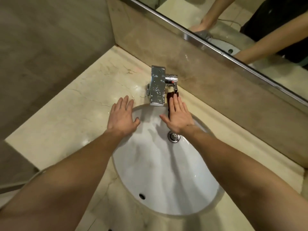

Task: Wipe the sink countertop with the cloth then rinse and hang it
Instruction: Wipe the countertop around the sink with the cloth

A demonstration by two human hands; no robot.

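The tabletop (70,117) is smooth cream stone with thin brown lines, and it looks shiny and wet near the tap. A white oval sink (166,172) is set down into it, with a metal drain (173,136) near the back and a small dark hole (142,196) at the front. A shiny square tap (157,85) stands at the back edge of the sink, with spots on it. A brown stone strip (216,77) runs along the back edge of the tabletop, and a mirror (250,22) sits above it. A gray-brown wall (50,39) stands on the left.

The left hand (122,117) lies flat with straight fingers on the sink's back left edge. The right hand (179,116) is flat too, pressing down on the dark cloth (170,97). The cloth lies on the tabletop just right of the tap, at the sink's back edge.
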